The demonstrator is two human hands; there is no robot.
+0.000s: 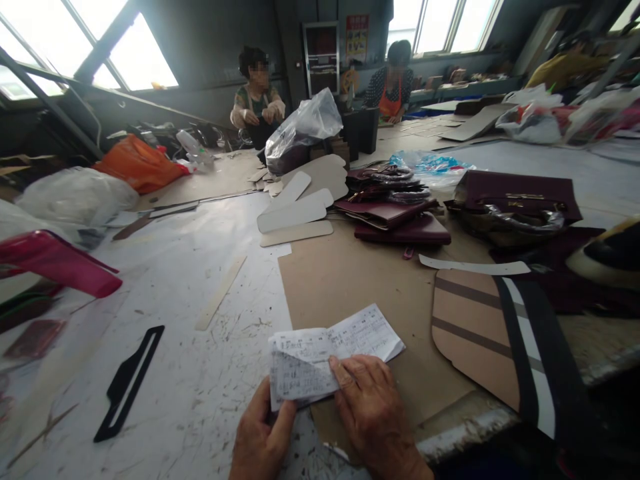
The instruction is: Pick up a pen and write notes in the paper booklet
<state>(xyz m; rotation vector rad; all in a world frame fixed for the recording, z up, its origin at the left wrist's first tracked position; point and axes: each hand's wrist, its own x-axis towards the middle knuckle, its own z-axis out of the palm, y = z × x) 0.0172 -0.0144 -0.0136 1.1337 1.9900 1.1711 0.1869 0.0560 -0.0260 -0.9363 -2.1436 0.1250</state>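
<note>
Both my hands hold a folded, creased paper slip (325, 357) covered in handwritten lines, at the near edge of the worktable (190, 293). My left hand (263, 440) pinches its lower left corner with the thumb on top. My right hand (373, 410) grips the lower right part, thumb pressed on the paper. The slip lies partly over a brown cardboard sheet (360, 280).
A black slotted template (129, 381) lies to the left. A brown shaped panel with black and white straps (500, 340) is on the right. Burgundy bag parts (395, 213), white card pieces (295, 207) and plastic bags lie farther back. Two people sit at the far end.
</note>
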